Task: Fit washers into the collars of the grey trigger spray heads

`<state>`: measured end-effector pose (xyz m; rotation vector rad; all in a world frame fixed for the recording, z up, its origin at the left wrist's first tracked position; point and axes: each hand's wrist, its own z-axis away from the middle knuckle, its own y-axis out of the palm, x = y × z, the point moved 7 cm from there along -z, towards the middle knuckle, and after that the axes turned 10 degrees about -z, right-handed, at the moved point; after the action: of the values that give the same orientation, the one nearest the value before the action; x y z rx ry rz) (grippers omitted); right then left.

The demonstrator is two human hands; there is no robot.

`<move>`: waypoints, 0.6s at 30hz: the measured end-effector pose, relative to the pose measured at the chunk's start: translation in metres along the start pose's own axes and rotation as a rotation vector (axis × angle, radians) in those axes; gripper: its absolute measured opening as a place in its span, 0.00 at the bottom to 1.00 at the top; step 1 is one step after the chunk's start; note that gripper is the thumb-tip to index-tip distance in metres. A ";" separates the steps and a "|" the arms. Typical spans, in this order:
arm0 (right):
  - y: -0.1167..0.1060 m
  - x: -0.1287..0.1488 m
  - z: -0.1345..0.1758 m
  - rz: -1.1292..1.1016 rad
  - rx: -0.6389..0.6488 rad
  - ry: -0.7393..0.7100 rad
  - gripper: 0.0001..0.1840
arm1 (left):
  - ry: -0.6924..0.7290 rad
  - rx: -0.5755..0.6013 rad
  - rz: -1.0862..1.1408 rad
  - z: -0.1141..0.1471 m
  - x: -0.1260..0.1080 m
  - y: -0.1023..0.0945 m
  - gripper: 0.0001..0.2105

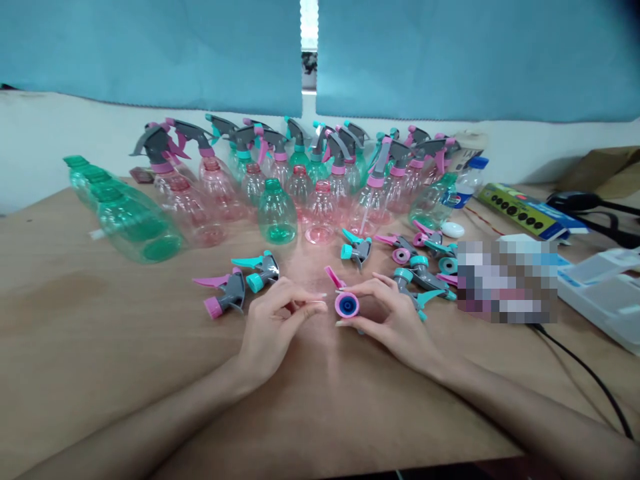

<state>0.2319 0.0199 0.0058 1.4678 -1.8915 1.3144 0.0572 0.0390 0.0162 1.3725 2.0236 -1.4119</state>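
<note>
Pink spray head [347, 305] up in the right hand [393, 312], its mouth turned to view!
Right thumb and fingers curl partway open around the collar [339, 309]; it looks like light, stiff, slightly slippery plastic, so the collar seems the place to grip, clear of the hinged trigger [333, 277]. Left hand [273, 327] sits just beside it, fingertips nearly meeting; whether they pinch something, I can't tell.

White light glares through the slit [309, 27] between the blue curtains [150, 53]; a pale sheen [332, 363] streaks the desk [100, 360] before me, wide-angle distortion curves my view, and mosaic blocks [507, 283] obscure a patch at right.
</note>
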 end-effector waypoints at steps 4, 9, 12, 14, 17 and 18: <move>0.006 0.003 0.000 -0.005 0.040 -0.013 0.15 | 0.013 0.146 0.065 0.005 -0.008 0.013 0.08; 0.009 0.005 0.001 0.007 0.056 -0.051 0.16 | 0.047 0.204 0.120 0.008 -0.017 0.016 0.12; 0.010 0.006 0.002 0.008 0.068 -0.072 0.15 | -0.025 0.225 0.085 0.006 -0.012 0.021 0.06; 0.011 0.007 0.002 0.010 0.074 -0.074 0.15 | -0.108 0.207 0.089 0.005 -0.006 0.022 0.05; 0.012 0.007 0.003 0.014 0.078 -0.064 0.16 | -0.142 0.164 0.092 0.005 -0.002 0.022 0.09; 0.012 0.007 0.004 0.013 0.080 -0.065 0.16 | -0.114 0.152 0.069 0.005 -0.004 0.021 0.09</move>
<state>0.2195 0.0132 0.0043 1.5580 -1.9127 1.3780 0.0751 0.0337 0.0055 1.3745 1.8124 -1.6031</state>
